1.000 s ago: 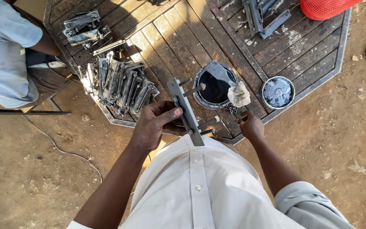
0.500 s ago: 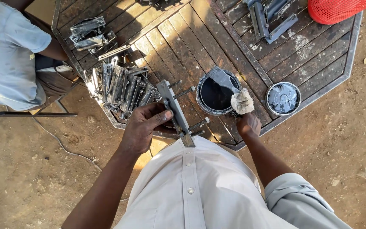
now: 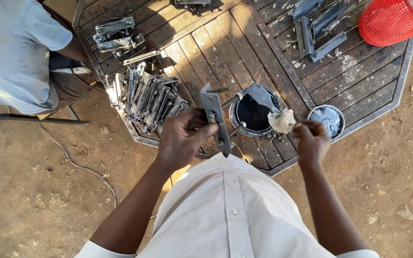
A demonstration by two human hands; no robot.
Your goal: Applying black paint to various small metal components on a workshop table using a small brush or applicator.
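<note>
My left hand [image 3: 183, 138] grips a flat grey metal bracket [image 3: 214, 117] with two bolts sticking out of its right side, held upright over the near edge of a dark wooden slatted table [image 3: 244, 52]. My right hand [image 3: 310, 139] pinches a crumpled pale rag [image 3: 282, 120] just right of a round open tin of black paint [image 3: 254, 113]. A grey scrap [image 3: 262, 95] leans on the tin's far rim. Several small nuts [image 3: 274, 135] lie by the tin.
A heap of several metal brackets [image 3: 145, 95] lies at the table's left edge, more [image 3: 114, 33] behind it. A tin lid [image 3: 326, 119] sits right of my hand. Painted brackets [image 3: 317, 28] and a red mesh basket [image 3: 395, 20] stand far right. Another person [image 3: 15, 52] sits left.
My left hand has tilted the bracket more upright and nearer the paint tin. My right hand has lifted from the table edge and taken hold of the rag.
</note>
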